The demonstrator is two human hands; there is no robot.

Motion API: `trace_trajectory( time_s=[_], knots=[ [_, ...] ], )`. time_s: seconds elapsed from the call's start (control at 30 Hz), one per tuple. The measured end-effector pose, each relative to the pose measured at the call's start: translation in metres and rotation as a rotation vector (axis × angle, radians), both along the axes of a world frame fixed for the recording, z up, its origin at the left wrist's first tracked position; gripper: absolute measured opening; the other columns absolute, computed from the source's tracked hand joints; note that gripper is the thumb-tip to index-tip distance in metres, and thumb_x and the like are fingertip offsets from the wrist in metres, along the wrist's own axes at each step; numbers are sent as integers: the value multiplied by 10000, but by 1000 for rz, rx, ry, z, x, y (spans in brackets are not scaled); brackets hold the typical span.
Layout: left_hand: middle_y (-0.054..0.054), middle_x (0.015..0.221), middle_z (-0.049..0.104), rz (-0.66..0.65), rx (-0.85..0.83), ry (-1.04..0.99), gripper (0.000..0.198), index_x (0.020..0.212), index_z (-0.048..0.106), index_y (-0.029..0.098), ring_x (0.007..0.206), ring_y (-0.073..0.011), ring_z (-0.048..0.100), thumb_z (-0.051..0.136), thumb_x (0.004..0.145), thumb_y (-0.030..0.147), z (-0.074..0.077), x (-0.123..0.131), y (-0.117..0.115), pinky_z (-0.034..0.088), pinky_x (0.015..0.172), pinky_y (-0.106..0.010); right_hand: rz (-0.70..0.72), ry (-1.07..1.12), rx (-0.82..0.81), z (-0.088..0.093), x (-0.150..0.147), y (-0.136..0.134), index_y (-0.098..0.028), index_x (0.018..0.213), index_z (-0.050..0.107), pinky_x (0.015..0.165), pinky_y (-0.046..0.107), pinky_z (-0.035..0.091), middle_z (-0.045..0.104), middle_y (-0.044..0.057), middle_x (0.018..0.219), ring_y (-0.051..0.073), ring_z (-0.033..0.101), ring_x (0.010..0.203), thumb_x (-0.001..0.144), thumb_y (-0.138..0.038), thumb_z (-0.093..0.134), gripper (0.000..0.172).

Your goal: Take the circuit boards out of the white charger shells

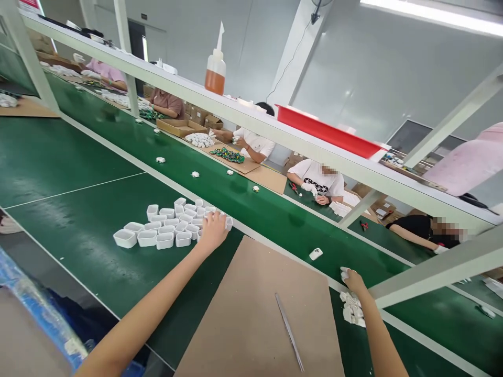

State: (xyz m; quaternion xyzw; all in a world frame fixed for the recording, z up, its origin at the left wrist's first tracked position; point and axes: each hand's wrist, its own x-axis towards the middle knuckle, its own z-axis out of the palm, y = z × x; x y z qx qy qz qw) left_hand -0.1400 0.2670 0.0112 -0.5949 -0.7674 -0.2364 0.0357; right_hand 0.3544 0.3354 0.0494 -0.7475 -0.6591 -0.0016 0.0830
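Fingers (220, 220) of the left hand (214, 230) curl over white shells (165, 233) on the green counter (78, 209) at ten o'clock; whether they grip one, I cannot tell. Right hand (353, 281) pinches a white piece (345, 272) at three o'clock. Shells look light, stiff, thin-walled: pinch across a rim.

The little cases (165, 228) are white on a dark green bench (78, 209) crossed by thin white lines, and the loose pieces (352, 309) are white too. A plain brown cardboard sheet (251, 303) carries a silver-grey strip (288, 331). Overhead sits a red tray (326, 133) (beside a bottle (215, 73) of orange-brown liquid)
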Motion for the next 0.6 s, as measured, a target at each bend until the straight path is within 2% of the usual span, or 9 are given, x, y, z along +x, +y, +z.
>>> trace_trajectory(
  time_s=[0.1, 0.17, 0.23, 0.3, 0.37, 0.43, 0.5, 0.6],
  knots=[
    [-112, 1347, 550, -46, -8, 29, 387, 1265, 562, 165, 1220, -276, 553, 612, 935, 360, -1, -1, 17, 477, 1027, -526, -1, -34, -80, 10, -13, -4, -193, 1164, 612, 842, 361, 569, 635, 72, 1176, 187, 650, 993, 952, -340, 611, 258],
    [-112, 1336, 560, -78, -12, 35, 378, 1259, 568, 163, 1212, -272, 562, 611, 937, 356, 0, -1, 24, 484, 1022, -522, 44, -47, -99, 15, -33, -15, -178, 1123, 624, 818, 353, 571, 654, 62, 1115, 172, 658, 941, 951, -334, 613, 233],
    [-109, 1337, 561, -104, -16, 31, 372, 1251, 574, 161, 1225, -275, 554, 615, 935, 353, 3, 0, 26, 473, 1034, -530, 151, -41, -109, 12, -63, -41, -161, 1053, 642, 794, 342, 566, 679, 46, 1009, 159, 664, 861, 944, -310, 617, 186],
    [-111, 1351, 552, -136, -22, 17, 370, 1249, 575, 158, 1274, -294, 516, 622, 928, 337, 6, 5, 23, 423, 1074, -567, 337, -2, -128, -1, -102, -81, -166, 940, 673, 781, 318, 550, 700, 53, 878, 185, 678, 797, 910, -255, 621, 107],
    [-129, 1345, 555, -198, -30, -8, 357, 1244, 575, 146, 1352, -334, 435, 624, 918, 282, 10, 17, 17, 303, 1131, -638, 550, 55, -171, -19, -145, -128, -201, 917, 686, 764, 277, 539, 706, 31, 846, 190, 686, 793, 850, -230, 652, 81],
    [-193, 1272, 598, -322, -47, -53, 345, 1235, 577, 101, 1364, -400, 402, 591, 908, 208, 13, 35, 5, 194, 1135, -699, 675, 86, -205, -33, -181, -169, -225, 962, 682, 738, 260, 533, 701, 18, 845, 186, 684, 786, 832, -213, 651, 134],
    [-160, 1222, 633, -503, -77, -120, 356, 1226, 584, 134, 1261, -365, 516, 608, 890, 248, 16, 57, -14, 271, 1136, -617, 705, 68, -225, -42, -202, -196, -199, 949, 685, 750, 319, 542, 698, 66, 850, 234, 685, 808, 832, -221, 666, 121],
    [-119, 1267, 604, -738, -112, -246, 440, 1292, 535, 178, 1216, -301, 566, 620, 882, 315, 18, 87, -47, 433, 1062, -449, 706, 24, -243, -43, -199, -210, -142, 1016, 684, 825, 460, 544, 694, 151, 892, 331, 673, 918, 844, -258, 697, 208]
  ],
)
